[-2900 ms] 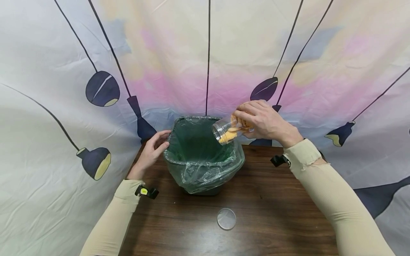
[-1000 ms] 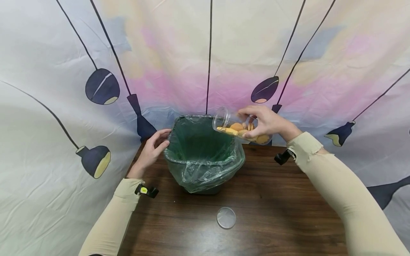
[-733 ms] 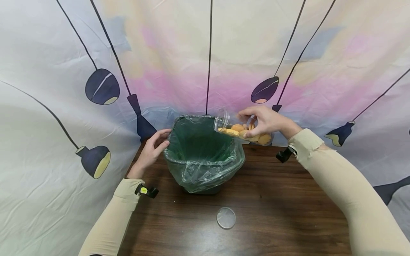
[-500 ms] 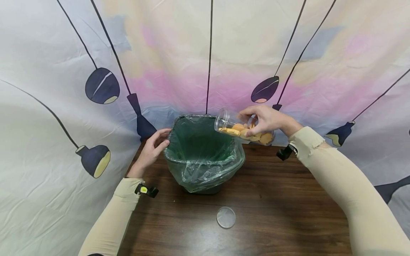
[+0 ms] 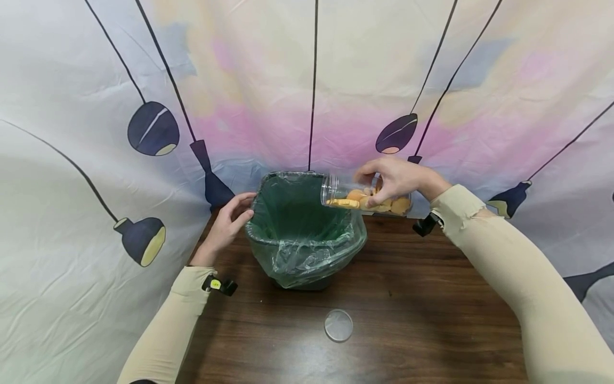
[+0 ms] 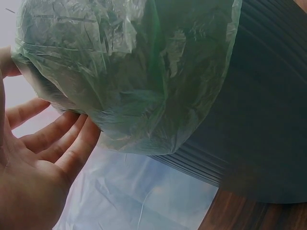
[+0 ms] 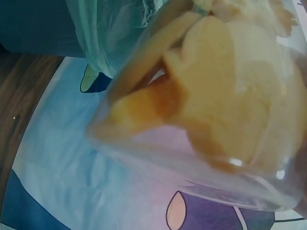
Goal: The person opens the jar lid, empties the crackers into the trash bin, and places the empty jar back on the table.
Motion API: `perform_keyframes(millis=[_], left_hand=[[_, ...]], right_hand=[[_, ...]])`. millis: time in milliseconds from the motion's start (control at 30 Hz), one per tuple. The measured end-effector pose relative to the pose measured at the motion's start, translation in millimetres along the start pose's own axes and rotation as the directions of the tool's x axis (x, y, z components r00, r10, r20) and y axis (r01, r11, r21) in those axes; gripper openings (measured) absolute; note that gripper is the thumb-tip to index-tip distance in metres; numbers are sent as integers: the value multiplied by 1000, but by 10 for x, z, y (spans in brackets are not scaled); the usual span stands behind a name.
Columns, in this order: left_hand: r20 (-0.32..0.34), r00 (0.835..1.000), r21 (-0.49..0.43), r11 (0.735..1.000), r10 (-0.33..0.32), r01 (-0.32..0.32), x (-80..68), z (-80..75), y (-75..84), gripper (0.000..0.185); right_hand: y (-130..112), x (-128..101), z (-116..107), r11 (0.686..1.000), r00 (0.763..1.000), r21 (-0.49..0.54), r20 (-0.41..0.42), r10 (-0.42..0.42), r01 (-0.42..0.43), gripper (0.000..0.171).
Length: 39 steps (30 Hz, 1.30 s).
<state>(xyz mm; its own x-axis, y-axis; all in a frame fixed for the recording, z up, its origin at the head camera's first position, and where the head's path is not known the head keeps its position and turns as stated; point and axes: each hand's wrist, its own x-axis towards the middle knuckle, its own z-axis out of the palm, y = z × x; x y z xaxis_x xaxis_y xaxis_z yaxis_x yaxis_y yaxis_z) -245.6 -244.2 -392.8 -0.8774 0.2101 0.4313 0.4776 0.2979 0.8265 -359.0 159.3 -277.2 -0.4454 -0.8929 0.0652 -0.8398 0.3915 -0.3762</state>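
Note:
My right hand (image 5: pixel 390 176) grips a clear plastic jar (image 5: pixel 338 189) that lies almost level, its uncapped mouth over the right rim of the bin. Yellow-orange cookies (image 5: pixel 347 203) rest along the jar's lower side, some right by the mouth. Close up in the right wrist view, the cookies (image 7: pixel 216 81) pile toward the base. A dark bin lined with a green bag (image 5: pixel 307 261) stands on the table. At its left rim is my left hand (image 5: pixel 227 226); the left wrist view has its fingers extended, with fingertips against the bag's outside (image 6: pixel 139 96).
A clear round lid (image 5: pixel 338 326) lies flat on the dark wooden table (image 5: pixel 408 314), in front of the bin. Printed fabric (image 5: pixel 259 80) with lamp drawings hangs behind and at both sides, close to the table's far edge.
The jar was tipped mouth down over the bin 2.9 s ago, then came back mouth up. Over the last half second its mouth has dropped to nearly level. My left hand stays put.

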Motion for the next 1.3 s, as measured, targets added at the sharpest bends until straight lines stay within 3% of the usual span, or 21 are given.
perform_keyframes(millis=[367, 667, 1100, 1300], left_hand=[[-5, 1000, 6, 1000, -7, 7, -3, 8, -30, 42], [-3, 1000, 6, 1000, -15, 15, 2, 13, -46, 42], [-2, 1000, 11, 1000, -16, 16, 24, 21, -77, 43], [-12, 1000, 3, 1000, -8, 8, 35, 11, -321, 44]], right_hand=[[-35, 64, -33, 998, 997, -53, 75, -17, 21, 50], [-53, 108, -50, 993, 994, -110, 108, -20, 32, 36], [-91, 161, -98, 986, 986, -160, 162, -22, 48, 35], [-134, 174, -114, 980, 983, -195, 182, -2, 38, 35]])
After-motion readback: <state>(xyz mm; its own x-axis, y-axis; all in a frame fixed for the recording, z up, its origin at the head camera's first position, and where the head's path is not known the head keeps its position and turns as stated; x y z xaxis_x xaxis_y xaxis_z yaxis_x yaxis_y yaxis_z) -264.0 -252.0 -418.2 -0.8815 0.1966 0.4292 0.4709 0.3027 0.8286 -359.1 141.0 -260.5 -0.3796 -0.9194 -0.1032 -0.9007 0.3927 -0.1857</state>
